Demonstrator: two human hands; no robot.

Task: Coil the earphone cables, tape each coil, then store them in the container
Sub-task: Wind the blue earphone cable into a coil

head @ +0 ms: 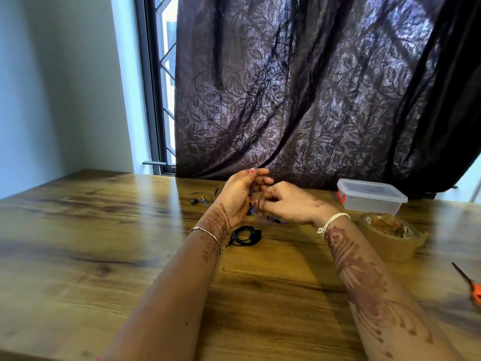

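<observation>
Left hand (235, 196): we recorded it raised above the worktop (104, 230), palm turned toward the other hand, its fingers bent close together round the purple earphone cable (273, 219).
Right hand (289, 204): at 3 o'clock of the left hand and touching it; its fingers were curled and pinched the same cable.
Purple earphone cable: held between both hands, clear of the worktop; a loose end hung at 6 o'clock under the right hand. It was blurred, so we could not count the turns.
Black earphone coil (246, 235): lay on the worktop at 6 o'clock of the left hand, just beside the wrist. We could not tell whether it was taped.
Loose black earphone (199, 198): lay uncoiled on the worktop at 9 o'clock of the left hand.
Container (371, 195): clear plastic with its lid on, at 3 o'clock of the right hand and well apart.
Tape roll (393, 235): brown, lay flat at 6 o'clock of the container, near it.
Scissors (471, 285): orange-handled, at 4 o'clock of the tape roll, cut off by the frame edge.
Curtain (312, 100): dark and leaf-patterned, at 12 o'clock behind the hands.
</observation>
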